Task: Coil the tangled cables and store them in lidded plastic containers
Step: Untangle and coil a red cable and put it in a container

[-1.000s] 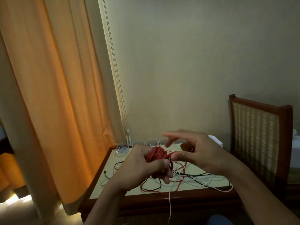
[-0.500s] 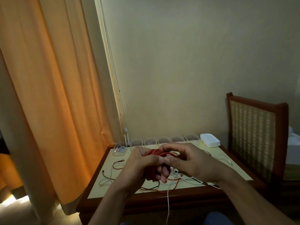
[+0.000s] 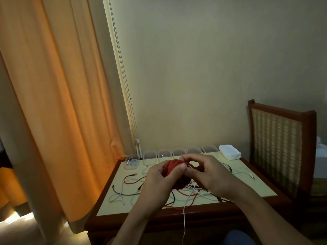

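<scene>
Curling round the red cable coil (image 3: 172, 167), my left hand (image 3: 158, 182) holds it above the table (image 3: 106, 208). My right hand (image 3: 211, 175) pinches a red strand at the coil's top, fingers bent. Loose cables (image 3: 123, 193) lie tangled underneath. Clear containers (image 3: 165, 153) line the far edge, with white lids (image 3: 230, 152) stacked rightmost.

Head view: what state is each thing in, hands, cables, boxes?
Left hand: grips the red cable coil.
Right hand: pinches a strand of it.
Red cable coil: partly wound, tail trailing.
Tangle of white, black and red cables: uncoiled on cream-topped wooden table.
Leftmost clear plastic container: lidless, holds a coiled white cable.
Other clear containers: lidless.
Stack of white lids: unused.
</scene>
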The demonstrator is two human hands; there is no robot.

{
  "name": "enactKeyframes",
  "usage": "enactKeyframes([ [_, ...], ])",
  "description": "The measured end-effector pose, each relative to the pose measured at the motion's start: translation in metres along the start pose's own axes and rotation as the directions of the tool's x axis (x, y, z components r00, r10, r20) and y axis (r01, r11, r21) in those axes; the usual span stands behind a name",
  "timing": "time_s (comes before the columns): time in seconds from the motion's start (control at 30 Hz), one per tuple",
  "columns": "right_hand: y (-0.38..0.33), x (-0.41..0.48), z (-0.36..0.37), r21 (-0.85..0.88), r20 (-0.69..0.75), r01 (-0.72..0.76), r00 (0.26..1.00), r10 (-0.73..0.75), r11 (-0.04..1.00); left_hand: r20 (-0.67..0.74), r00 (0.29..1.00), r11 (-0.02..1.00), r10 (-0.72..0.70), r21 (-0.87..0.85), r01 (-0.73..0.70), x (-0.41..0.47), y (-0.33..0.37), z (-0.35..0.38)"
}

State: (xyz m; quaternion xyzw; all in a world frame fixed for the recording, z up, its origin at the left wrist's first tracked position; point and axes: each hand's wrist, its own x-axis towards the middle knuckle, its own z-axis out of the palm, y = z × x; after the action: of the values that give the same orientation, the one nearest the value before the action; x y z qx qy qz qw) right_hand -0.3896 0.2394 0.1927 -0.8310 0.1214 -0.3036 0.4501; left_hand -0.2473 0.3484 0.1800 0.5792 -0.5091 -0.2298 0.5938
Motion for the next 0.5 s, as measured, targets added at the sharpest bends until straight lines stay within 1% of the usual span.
enactKeyframes([
  [0.07,0.0,0.0,-0.001,0.005,0.008,0.007,1.0,-0.007,1.0,0.018,1.0,0.993,0.023,0.119,-0.025,0.001,-0.005,-0.007],
  [0.1,0.0,0.0,0.0,-0.016,0.014,0.019,1.0,-0.018,1.0,0.036,0.999,0.989,0.025,0.143,-0.03,0.001,-0.005,-0.01],
  [0.2,0.0,0.001,-0.001,-0.027,0.019,0.025,1.0,-0.024,0.999,0.086,0.996,0.99,0.0,0.141,-0.012,0.0,-0.005,-0.016],
  [0.3,0.003,0.006,-0.004,0.051,-0.006,-0.034,0.999,0.034,0.998,0.155,0.988,0.996,-0.004,0.093,-0.01,-0.001,0.002,-0.018],
  [0.37,0.003,0.007,-0.005,0.131,-0.019,-0.079,0.996,0.082,0.988,0.137,0.99,0.998,0.016,0.065,-0.025,-0.001,0.004,-0.019],
  [0.43,0.005,0.009,-0.005,0.195,-0.023,-0.11,0.993,0.117,0.975,0.078,0.996,0.997,0.046,0.051,-0.05,-0.001,0.004,-0.02],
  [0.5,0.007,0.011,-0.005,0.221,-0.02,-0.119,0.992,0.126,0.968,0.009,0.997,0.996,0.076,0.055,-0.077,-0.001,0.003,-0.019],
])
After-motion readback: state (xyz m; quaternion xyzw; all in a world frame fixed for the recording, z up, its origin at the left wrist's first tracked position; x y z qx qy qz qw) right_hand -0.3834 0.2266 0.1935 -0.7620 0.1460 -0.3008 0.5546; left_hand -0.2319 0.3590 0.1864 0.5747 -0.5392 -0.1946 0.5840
